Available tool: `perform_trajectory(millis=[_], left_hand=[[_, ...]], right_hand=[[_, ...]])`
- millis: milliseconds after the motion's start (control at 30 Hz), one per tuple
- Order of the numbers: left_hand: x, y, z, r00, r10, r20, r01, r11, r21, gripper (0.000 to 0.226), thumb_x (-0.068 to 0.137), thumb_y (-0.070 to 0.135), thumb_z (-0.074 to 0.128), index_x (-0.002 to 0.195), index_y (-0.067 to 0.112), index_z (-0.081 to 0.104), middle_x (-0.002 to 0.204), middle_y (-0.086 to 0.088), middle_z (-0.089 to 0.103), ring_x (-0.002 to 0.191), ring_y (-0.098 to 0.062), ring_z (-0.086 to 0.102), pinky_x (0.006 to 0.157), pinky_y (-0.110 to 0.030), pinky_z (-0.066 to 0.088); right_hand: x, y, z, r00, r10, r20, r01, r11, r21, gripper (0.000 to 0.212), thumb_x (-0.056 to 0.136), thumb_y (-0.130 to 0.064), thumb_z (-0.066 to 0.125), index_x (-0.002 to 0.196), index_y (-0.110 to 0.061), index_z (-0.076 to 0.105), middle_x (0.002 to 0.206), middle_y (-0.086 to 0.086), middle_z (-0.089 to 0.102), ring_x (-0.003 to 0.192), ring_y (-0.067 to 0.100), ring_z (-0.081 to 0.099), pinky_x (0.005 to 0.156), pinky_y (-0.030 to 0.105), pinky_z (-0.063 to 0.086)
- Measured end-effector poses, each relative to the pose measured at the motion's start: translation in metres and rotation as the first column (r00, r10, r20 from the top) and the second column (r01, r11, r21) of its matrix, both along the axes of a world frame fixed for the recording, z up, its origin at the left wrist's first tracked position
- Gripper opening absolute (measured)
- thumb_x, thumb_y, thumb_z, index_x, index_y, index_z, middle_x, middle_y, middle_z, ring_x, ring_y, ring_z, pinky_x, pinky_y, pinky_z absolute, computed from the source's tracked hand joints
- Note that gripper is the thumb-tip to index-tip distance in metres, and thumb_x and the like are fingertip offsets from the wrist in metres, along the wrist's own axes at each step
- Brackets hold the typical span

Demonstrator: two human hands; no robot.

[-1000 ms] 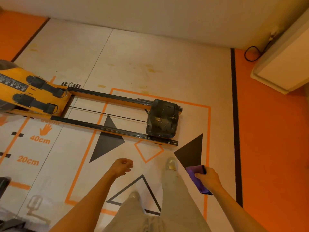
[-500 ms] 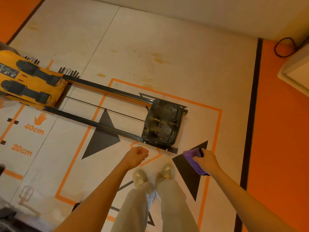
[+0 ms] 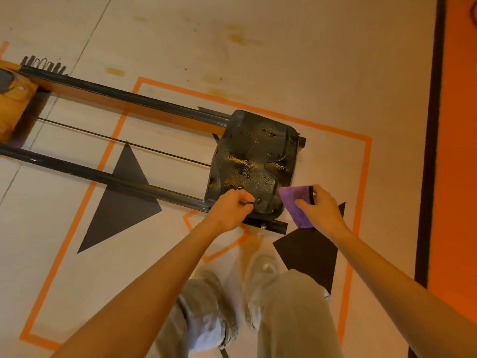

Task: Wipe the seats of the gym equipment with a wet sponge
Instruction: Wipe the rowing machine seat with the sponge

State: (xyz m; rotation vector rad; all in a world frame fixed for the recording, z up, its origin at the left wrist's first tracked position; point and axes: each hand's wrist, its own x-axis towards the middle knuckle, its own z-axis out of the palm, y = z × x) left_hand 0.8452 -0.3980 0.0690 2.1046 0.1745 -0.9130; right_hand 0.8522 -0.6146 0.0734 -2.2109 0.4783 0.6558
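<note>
The black rowing-machine seat (image 3: 254, 161) sits at the right end of its two dark rails (image 3: 103, 177), and its surface glistens with wet patches. My right hand (image 3: 321, 210) grips a purple sponge (image 3: 296, 206) over the seat's near right corner. My left hand (image 3: 231, 208) is curled into a fist over the seat's near left edge and holds nothing. Both hands appear to hover slightly above the seat; I cannot tell whether they touch it.
The rower's orange wooden body (image 3: 14, 104) is at the far left edge. The pale floor mat has orange lines and black triangles (image 3: 121, 202). My feet (image 3: 260, 270) stand just before the seat. An orange floor strip (image 3: 456, 151) runs along the right.
I have stepped closer and bent toward the seat. Both hands moved forward, from in front of the rail to over the seat's near edge, the right still holding the sponge.
</note>
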Motion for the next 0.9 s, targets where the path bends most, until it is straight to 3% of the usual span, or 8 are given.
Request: perform_trajectory(millis=[167,233,300,433,500,633,767,900], left_hand=[[0.024,0.001,-0.085,0.919,-0.237,0.314,0.184,0.965,0.188,0.044,0.097,0.023,0.054,0.141,0.019,0.047,0.151,-0.003,0.035,0.133,-0.022,0.045,0.11,-0.035,0.039],[0.034,0.0,-0.113,0.845,-0.331,0.42,0.22,0.931,0.293,0.054,0.097,0.026,0.053,0.148,0.022,0.036,0.16,-0.001,0.021,0.143,-0.023,0.032,0.115,-0.039,0.033],[0.04,-0.001,-0.136,0.776,-0.435,0.457,0.26,0.88,0.396,0.061,0.098,0.032,0.05,0.154,0.023,0.024,0.164,-0.002,0.007,0.149,-0.025,0.017,0.12,-0.041,0.025],[0.043,0.004,-0.164,0.693,-0.61,0.385,0.368,0.758,0.538,0.066,0.102,0.043,0.034,0.155,0.025,0.0,0.163,-0.003,-0.014,0.151,-0.025,-0.009,0.123,-0.044,0.01],[0.043,0.008,-0.17,0.668,-0.639,0.381,0.387,0.736,0.555,0.066,0.102,0.046,0.029,0.155,0.027,-0.005,0.163,-0.001,-0.017,0.151,-0.023,-0.012,0.124,-0.043,0.008],[0.046,0.014,-0.174,0.625,-0.672,0.397,0.399,0.712,0.577,0.066,0.101,0.049,0.025,0.154,0.029,-0.01,0.161,0.001,-0.021,0.15,-0.021,-0.014,0.124,-0.039,0.003],[0.045,0.015,-0.177,0.606,-0.684,0.405,0.406,0.704,0.583,0.066,0.099,0.051,0.018,0.152,0.03,-0.015,0.16,0.003,-0.026,0.149,-0.02,-0.019,0.12,-0.034,-0.005],[0.043,0.016,-0.183,0.585,-0.688,0.429,0.384,0.701,0.601,0.074,0.084,0.061,-0.009,0.151,0.03,-0.019,0.158,0.002,-0.028,0.148,-0.021,-0.021,0.115,-0.03,-0.011]], right_hand=[[0.023,0.002,-0.067,0.921,0.19,0.341,-0.174,0.982,-0.078,0.021,0.09,-0.021,0.065,0.111,-0.023,0.065,0.105,-0.005,0.067,0.101,0.014,0.062,0.073,0.011,0.04],[0.029,0.002,-0.09,0.833,0.256,0.49,-0.212,0.967,-0.144,0.025,0.088,-0.02,0.067,0.11,-0.031,0.066,0.108,-0.01,0.065,0.1,0.005,0.057,0.076,0.005,0.039],[0.03,0.004,-0.115,0.764,0.317,0.562,-0.208,0.946,-0.25,0.034,0.085,-0.014,0.069,0.117,-0.025,0.065,0.118,-0.006,0.06,0.105,0.001,0.05,0.082,0.004,0.036],[0.018,0.009,-0.164,0.665,0.413,0.622,-0.231,0.906,-0.355,0.046,0.083,-0.021,0.071,0.127,-0.019,0.06,0.134,-0.001,0.054,0.12,0.011,0.043,0.096,0.026,0.043],[0.012,0.011,-0.185,0.613,0.506,0.607,-0.297,0.859,-0.417,0.052,0.085,-0.034,0.066,0.134,-0.02,0.055,0.144,-0.004,0.048,0.135,0.016,0.034,0.108,0.034,0.033],[0.011,0.009,-0.201,0.638,0.506,0.581,-0.399,0.862,-0.313,0.053,0.097,-0.049,0.035,0.147,-0.035,0.024,0.155,-0.018,0.021,0.148,0.005,0.007,0.121,0.03,0.001],[-0.005,0.006,-0.196,0.601,0.562,0.568,-0.469,0.824,-0.319,0.048,0.098,-0.043,0.033,0.146,-0.038,0.027,0.155,-0.027,0.018,0.148,0.005,0.003,0.121,0.027,-0.006],[-0.032,-0.001,-0.193,0.587,0.598,0.546,-0.537,0.792,-0.29,0.049,0.1,-0.041,0.031,0.148,-0.038,0.024,0.155,-0.029,0.015,0.148,0.004,0.002,0.12,0.024,-0.007]])
